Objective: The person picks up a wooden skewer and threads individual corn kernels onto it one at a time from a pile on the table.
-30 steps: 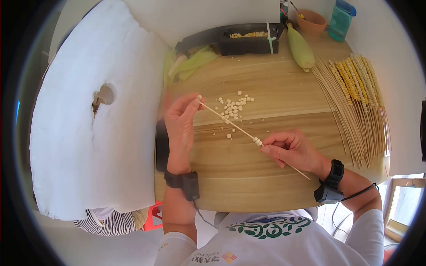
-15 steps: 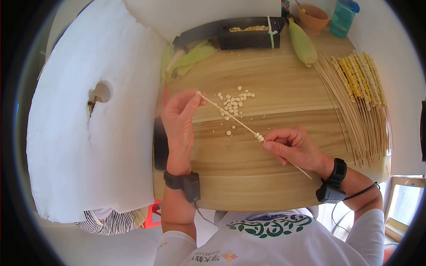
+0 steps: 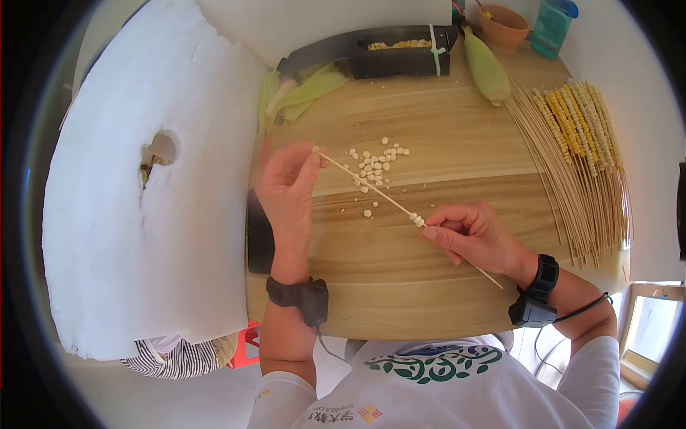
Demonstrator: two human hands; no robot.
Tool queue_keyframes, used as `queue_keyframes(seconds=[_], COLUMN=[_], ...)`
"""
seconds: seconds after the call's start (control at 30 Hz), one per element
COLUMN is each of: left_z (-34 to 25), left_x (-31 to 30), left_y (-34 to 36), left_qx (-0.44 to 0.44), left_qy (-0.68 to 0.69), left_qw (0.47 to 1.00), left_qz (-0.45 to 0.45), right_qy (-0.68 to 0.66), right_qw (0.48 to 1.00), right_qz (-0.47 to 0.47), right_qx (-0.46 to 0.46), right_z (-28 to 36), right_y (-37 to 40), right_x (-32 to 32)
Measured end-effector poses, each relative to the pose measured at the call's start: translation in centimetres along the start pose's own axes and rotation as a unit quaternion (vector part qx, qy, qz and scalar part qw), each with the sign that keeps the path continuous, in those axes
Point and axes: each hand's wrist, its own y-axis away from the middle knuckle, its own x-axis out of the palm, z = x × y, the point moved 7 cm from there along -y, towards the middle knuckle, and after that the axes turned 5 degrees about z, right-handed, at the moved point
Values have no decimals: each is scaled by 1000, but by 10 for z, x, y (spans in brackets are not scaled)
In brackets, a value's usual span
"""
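Observation:
A thin wooden skewer slants across the middle of the table between my two hands. My right hand pinches its lower part, with the tail end sticking out below the fingers. Just above that grip, several pale corn kernels sit threaded on the stick. At the upper tip, my left hand has thumb and fingers pressed together around a pale corn kernel. Behind the skewer lies a loose scatter of pale corn kernels on the wooden table.
Kernel-loaded skewers rest at the right beside a spread of bare skewers. A black tray holding kernels stands at the back, near a corn cob in husk, a clay bowl and loose husks. White foam borders the left.
My left hand has shifted very slightly to the left at the skewer's tip. The right hand and the threaded kernels stay nearly in place.

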Motion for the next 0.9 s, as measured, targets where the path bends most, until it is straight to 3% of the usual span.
queue_keyframes(seconds=[0.9], left_z=[-4], left_x=[-2], left_y=[-2], left_qx=[55], left_qy=[-103], left_qw=[993], left_qz=[34], right_qy=[-15], right_qw=[1000], right_qz=[7], right_qx=[0], right_z=[2], right_y=[-1], right_x=[-2])
